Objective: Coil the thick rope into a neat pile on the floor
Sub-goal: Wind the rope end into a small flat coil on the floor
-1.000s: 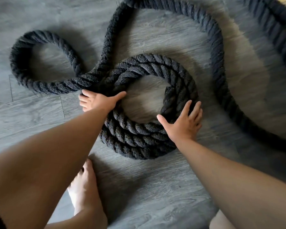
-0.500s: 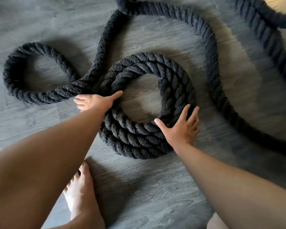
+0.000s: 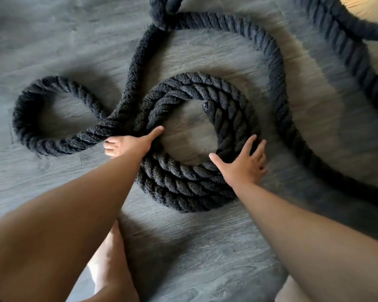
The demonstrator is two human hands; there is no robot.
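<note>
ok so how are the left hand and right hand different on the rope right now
The left hand has its fingers curled round the rope where the loose strand joins the coil's left side; the right hand lies flat with fingers spread. The left hand grips, the right hand only presses on the coil's right side. Both touch the same dark coil on the grey floor.

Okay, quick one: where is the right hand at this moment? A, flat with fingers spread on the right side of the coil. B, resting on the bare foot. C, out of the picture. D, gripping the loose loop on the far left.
A: the right hand lies flat, fingers spread, on the right side of the coiled rope.
</note>
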